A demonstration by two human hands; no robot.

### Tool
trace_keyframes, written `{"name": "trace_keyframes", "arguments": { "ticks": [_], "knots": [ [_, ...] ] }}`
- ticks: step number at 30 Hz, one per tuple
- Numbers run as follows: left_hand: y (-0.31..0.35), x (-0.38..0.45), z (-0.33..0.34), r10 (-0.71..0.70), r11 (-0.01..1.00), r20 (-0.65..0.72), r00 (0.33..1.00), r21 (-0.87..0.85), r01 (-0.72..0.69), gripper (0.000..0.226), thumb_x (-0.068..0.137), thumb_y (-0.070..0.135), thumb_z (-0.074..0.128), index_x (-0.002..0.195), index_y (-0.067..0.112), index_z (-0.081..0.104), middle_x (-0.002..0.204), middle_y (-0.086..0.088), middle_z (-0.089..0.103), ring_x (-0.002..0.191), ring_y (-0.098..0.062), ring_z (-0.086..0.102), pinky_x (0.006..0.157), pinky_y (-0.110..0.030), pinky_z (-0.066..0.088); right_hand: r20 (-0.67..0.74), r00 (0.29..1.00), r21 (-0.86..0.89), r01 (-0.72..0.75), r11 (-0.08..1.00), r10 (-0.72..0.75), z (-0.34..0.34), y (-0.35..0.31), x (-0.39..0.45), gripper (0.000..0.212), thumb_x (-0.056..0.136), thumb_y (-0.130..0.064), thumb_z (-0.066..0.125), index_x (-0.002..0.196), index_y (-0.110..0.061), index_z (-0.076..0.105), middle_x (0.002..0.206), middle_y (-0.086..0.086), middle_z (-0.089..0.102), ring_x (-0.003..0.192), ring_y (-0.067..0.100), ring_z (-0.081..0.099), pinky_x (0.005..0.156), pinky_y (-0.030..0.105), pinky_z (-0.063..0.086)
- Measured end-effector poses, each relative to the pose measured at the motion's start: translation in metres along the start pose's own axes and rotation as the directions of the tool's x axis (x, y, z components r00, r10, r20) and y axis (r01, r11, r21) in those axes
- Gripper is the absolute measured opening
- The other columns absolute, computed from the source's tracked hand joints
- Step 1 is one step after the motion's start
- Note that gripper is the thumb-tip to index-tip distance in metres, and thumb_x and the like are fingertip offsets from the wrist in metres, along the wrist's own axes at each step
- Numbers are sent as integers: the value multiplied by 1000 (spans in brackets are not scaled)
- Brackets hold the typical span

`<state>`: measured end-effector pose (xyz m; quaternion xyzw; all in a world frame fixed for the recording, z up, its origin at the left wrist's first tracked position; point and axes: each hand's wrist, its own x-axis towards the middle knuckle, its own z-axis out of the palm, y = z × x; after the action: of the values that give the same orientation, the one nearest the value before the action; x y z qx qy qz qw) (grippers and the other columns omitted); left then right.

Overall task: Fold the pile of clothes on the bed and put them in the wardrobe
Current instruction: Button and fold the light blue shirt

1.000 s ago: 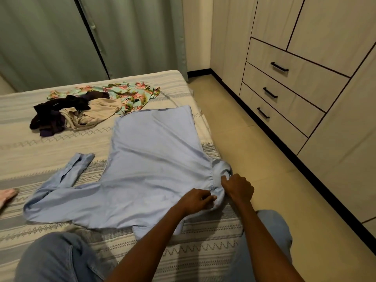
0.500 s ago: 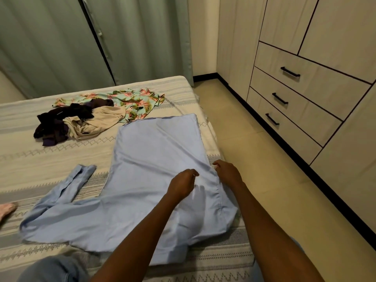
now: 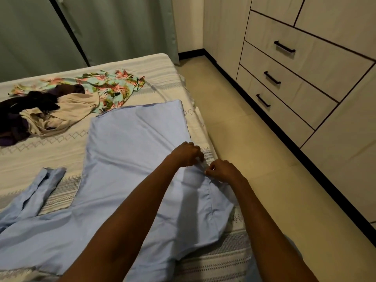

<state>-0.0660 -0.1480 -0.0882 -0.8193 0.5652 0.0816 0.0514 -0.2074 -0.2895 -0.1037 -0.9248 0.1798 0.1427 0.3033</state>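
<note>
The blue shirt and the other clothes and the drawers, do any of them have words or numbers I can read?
None. No words, numbers or labels can be read anywhere.
The blue shirt is plain.
The flowery cloth has only a leaf and flower print.
The bed sheet has only stitched diamond patterns.
The drawers have only black handles.

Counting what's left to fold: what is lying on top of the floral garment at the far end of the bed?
On the floral garment lie a beige garment and dark, purplish clothing, bunched over its left part. Anything beneath that heap is hidden, so more pieces cannot be ruled out.
</note>
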Motion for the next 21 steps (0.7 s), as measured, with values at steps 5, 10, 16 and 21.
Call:
{"name": "trace_keyframes", "arguments": {
  "ticks": [5,10,16,21],
  "knots": [
    [-2,9,-6,26,993,-116,993,114,-13,19,101,26,50,109,21,67,109,-1,66,100,-28,59,81,-36,41,-65,998,53,-14,999,18,-4,-5,3,28,95,-39,53,94,-12,63,89,8,66,83,25,63,70,34,48],
    [9,11,4,-52,996,-138,989,-74,42,21,97,5,50,116,6,60,110,-16,58,91,-36,63,72,-43,50,-126,986,82,-104,991,113,0,-4,-1,30,98,-37,51,123,-21,54,118,6,64,107,29,61,86,36,47],
    [30,-3,25,-153,955,-239,959,-287,81,40,91,-6,51,129,4,55,130,-16,52,109,-33,57,79,-44,52,-138,983,21,-116,993,118,9,-7,-8,22,99,-33,44,116,-25,55,116,8,66,103,32,62,83,36,47],
    [30,-20,26,-246,938,-343,906,-320,133,38,83,-10,56,118,2,62,115,-19,60,105,-38,57,80,-44,51,-236,971,30,-30,999,36,8,-16,-14,24,97,-32,53,115,-28,68,121,6,60,104,27,63,86,38,53]
  ]
}}
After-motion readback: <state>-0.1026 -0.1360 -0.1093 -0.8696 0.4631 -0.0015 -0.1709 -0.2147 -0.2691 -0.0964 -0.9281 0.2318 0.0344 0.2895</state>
